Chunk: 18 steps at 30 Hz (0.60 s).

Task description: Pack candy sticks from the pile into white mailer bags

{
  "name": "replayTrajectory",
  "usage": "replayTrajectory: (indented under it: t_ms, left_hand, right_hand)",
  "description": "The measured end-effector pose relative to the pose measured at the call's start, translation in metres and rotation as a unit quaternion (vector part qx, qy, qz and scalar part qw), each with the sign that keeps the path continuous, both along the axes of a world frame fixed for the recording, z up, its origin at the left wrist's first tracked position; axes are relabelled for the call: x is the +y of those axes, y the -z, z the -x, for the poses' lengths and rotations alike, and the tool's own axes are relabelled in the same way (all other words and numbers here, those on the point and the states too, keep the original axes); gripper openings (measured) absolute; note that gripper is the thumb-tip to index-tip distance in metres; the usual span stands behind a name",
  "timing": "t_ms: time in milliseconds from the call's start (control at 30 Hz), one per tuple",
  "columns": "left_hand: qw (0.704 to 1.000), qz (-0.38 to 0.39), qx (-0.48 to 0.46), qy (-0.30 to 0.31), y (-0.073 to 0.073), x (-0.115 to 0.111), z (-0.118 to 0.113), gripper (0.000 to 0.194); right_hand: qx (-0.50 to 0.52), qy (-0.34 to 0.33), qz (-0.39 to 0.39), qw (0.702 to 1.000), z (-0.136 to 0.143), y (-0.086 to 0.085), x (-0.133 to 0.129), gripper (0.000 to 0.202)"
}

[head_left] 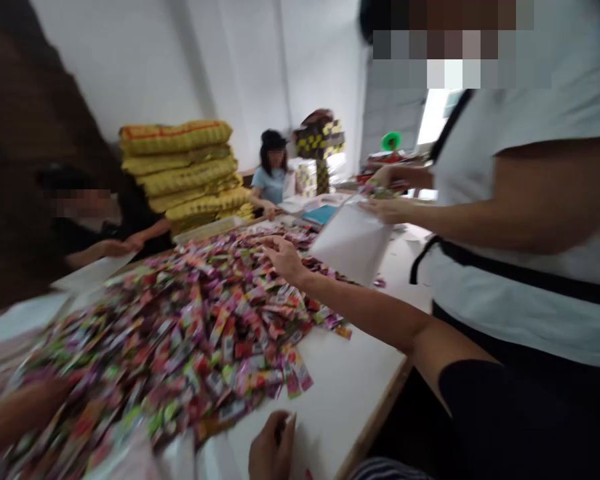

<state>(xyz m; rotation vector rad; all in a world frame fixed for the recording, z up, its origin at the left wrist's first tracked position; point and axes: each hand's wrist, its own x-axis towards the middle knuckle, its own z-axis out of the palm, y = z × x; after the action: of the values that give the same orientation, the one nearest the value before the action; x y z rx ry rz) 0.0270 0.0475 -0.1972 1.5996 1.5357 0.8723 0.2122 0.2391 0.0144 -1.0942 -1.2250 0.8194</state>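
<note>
My right hand [283, 259] reaches out over a large heap of small, colourful wrapped packets [195, 327]. Its fingers are apart and bent, and I see nothing in them. At the bottom edge, my left hand [273, 445] rests by the white tabletop [350, 380], fingers curled in; whatever they may hold is hidden. White plastic bags [180, 457] lie left of it, against the near side of the heap. A few packets [297, 370] lie loose at the heap's right edge.
Close on my right, a person in a white shirt holds a white bag [355, 240] and packets. Another person's blurred arm [25, 407] reaches in from the left. Two people sit across the table. Stacked yellow sacks [185, 167] stand behind; a blue-green folder [321, 213] lies at the far side.
</note>
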Motion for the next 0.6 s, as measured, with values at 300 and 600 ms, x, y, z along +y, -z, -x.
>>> replayTrajectory:
  t_ms: [300, 600]
  left_hand:
    - [0.995, 0.046, -0.066, 0.052, -0.093, -0.078, 0.035, 0.029]
    - [0.971, -0.117, 0.199, -0.059, -0.047, -0.109, 0.067, 0.021]
  right_hand:
    - [-0.309, -0.310, 0.010, 0.899, 0.077, 0.116, -0.094, 0.024]
    - [-0.569, -0.255, -0.080, 0.778, 0.150, 0.180, -0.107, 0.037]
